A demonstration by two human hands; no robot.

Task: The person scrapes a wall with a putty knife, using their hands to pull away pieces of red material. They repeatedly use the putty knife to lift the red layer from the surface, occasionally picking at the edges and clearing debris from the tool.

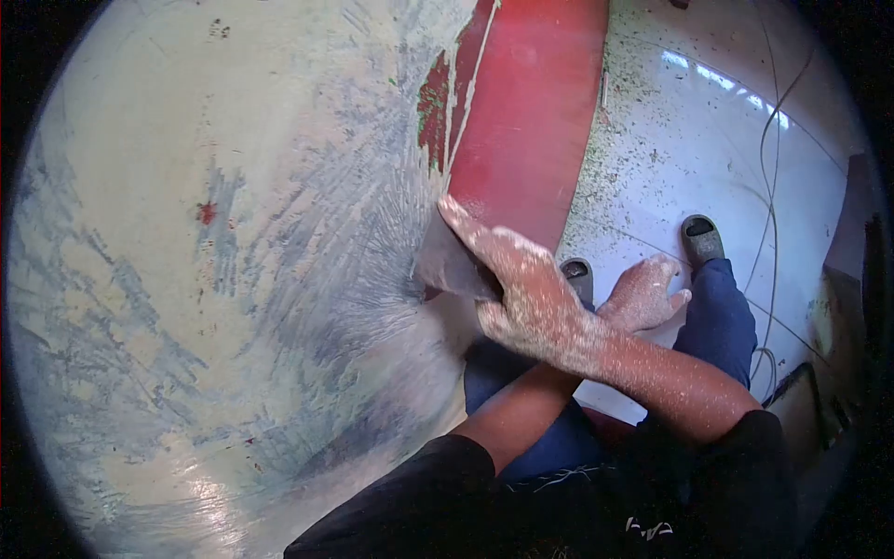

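While your right hand [533, 291] grips the flat scraper [449, 256] against the pale surface [279, 177] beside the red band [531, 112], press its edge evenly, with your loosely open left hand [640, 293] clear

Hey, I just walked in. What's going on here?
A person with crossed forearms has a flat, dark scraper-like tool gripped in the right hand; its edge appears to be against a large panel. The tool sits near where the patchy cream-and-grey surface meets a red area with some green at its edge. The left hand is over by the feet, with nothing visible in it. Pale dust coats both hands, and small flakes are scattered on the tiled floor.
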